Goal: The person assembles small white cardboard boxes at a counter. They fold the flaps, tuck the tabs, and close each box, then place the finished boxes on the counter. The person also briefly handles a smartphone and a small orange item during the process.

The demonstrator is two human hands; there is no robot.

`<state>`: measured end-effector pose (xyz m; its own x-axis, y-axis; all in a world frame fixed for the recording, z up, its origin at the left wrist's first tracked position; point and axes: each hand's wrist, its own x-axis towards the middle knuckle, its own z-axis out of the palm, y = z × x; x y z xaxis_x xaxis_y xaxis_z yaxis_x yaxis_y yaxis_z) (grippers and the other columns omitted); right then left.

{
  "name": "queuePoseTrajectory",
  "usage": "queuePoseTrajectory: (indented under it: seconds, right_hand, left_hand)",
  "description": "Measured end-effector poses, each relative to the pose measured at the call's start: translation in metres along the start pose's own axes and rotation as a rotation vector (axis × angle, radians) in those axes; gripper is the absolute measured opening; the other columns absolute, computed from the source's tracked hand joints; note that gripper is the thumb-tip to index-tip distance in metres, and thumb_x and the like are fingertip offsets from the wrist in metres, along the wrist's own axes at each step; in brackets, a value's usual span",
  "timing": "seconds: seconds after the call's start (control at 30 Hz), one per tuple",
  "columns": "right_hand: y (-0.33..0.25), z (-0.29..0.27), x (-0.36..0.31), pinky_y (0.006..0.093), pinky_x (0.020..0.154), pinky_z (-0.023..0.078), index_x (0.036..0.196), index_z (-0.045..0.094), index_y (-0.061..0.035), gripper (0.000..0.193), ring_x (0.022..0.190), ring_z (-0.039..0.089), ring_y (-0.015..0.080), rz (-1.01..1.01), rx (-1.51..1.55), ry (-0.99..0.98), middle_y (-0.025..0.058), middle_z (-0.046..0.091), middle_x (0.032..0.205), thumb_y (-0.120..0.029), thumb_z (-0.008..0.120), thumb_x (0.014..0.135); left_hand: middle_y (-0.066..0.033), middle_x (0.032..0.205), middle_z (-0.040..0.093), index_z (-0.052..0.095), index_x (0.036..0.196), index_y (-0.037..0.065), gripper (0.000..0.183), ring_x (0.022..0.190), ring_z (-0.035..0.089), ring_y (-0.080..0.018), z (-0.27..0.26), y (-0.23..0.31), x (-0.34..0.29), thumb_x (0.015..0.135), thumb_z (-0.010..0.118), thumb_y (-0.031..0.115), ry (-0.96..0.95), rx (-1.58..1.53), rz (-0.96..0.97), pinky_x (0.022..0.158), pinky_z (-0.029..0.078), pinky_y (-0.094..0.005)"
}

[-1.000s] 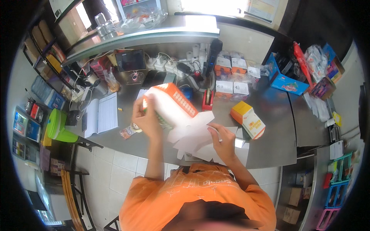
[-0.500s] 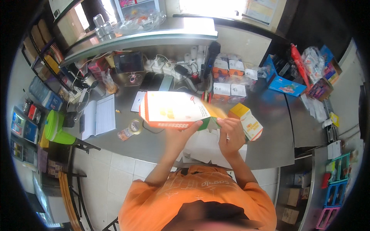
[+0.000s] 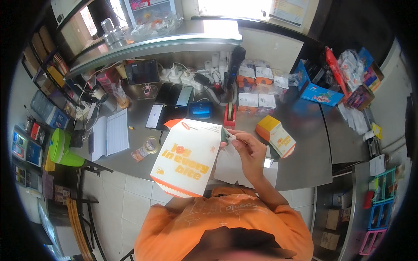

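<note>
A white paper food carton (image 3: 187,152) with orange edges and yellow printing is held up in front of my chest, its broad printed face upward. My left hand (image 3: 224,144) supports it from behind; only a fingertip shows past the carton's right edge, and the forearm vanishes under it. At that same edge, my right hand (image 3: 250,153) pinches a white and green flap. Below the right hand, flat white card pieces (image 3: 230,167) lie on the counter. A second carton, folded up in white and yellow (image 3: 277,137), stands just right of my right hand.
The steel counter (image 3: 300,169) also bears an open notebook (image 3: 112,135), a tape roll (image 3: 150,145), phones (image 3: 154,116) and a red tape dispenser (image 3: 230,115). Wrapped packs (image 3: 257,101) and a blue box (image 3: 320,93) stand at the back right. A green bin (image 3: 65,148) is at left.
The carton has swung from lying crosswise to showing its broad face, and has come down toward my body. My left hand is now mostly behind it; my right hand has moved slightly left.
</note>
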<state>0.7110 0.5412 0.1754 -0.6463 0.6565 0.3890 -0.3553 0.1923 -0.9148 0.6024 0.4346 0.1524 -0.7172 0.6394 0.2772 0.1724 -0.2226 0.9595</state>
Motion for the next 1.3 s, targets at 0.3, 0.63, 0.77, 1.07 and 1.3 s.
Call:
queuePoseTrajectory:
  seconds: [0.3, 0.63, 0.77, 1.07, 1.3]
  right_hand:
    - [0.012, 0.001, 0.004, 0.0277, 0.078, 0.049, 0.094, 0.064, 0.0028, 0.006, 0.091, 0.062, 0.0149, -0.162, -0.095, -0.011, 0.0126, 0.067, 0.105, -0.001, 0.065, 0.09]
    - [0.013, 0.006, 0.008, 0.0289, 0.078, 0.049, 0.102, 0.062, 0.0012, 0.021, 0.092, 0.061, 0.0187, -0.19, 0.023, -0.076, 0.0146, 0.062, 0.11, 0.009, 0.061, 0.083]
    - [0.006, 0.003, 0.009, 0.028, 0.076, 0.049, 0.112, 0.062, -0.0015, 0.034, 0.095, 0.061, 0.0178, -0.193, -0.266, -0.167, 0.0149, 0.059, 0.118, 0.008, 0.061, 0.079]
    - [0.012, -0.023, 0.023, 0.0322, 0.075, 0.052, 0.101, 0.069, -0.0016, 0.026, 0.084, 0.069, 0.0272, -0.439, -0.625, 0.106, 0.0142, 0.069, 0.09, -0.009, 0.073, 0.076]
    - [0.023, -0.049, 0.027, 0.0218, 0.071, 0.052, 0.124, 0.057, -0.0031, 0.053, 0.081, 0.069, 0.0126, 0.106, -0.137, 0.058, 0.01, 0.073, 0.094, -0.021, 0.08, 0.079]
  left_hand:
    - [-0.0105, 0.109, 0.066, 0.064, 0.113, 0.003, 0.031, 0.102, 0.063, -0.0242, -0.014, 0.006, 0.0, 0.089, 0.071, 0.022, -0.078, -0.013, -0.044, 0.084, 0.051, -0.0349]
    - [-0.0139, 0.109, 0.066, 0.066, 0.108, 0.002, 0.027, 0.102, 0.064, -0.0288, -0.002, 0.004, -0.012, 0.087, 0.071, 0.017, 0.133, 0.248, 0.254, 0.084, 0.052, -0.038]
    - [-0.0153, 0.109, 0.066, 0.066, 0.106, 0.002, 0.025, 0.103, 0.065, -0.0307, -0.017, 0.011, -0.012, 0.086, 0.071, 0.016, 0.166, 0.262, 0.277, 0.084, 0.053, -0.0393]
    - [-0.0184, 0.109, 0.067, 0.068, 0.101, 0.001, 0.02, 0.103, 0.065, -0.0348, -0.005, -0.047, -0.008, 0.084, 0.071, 0.012, -0.156, 0.552, 0.852, 0.085, 0.054, -0.0421]
    - [-0.0152, 0.097, 0.07, 0.071, 0.092, 0.002, 0.014, 0.09, 0.068, -0.0336, -0.006, 0.007, -0.017, 0.079, 0.07, 0.003, -0.216, 0.941, 0.519, 0.079, 0.053, -0.0442]
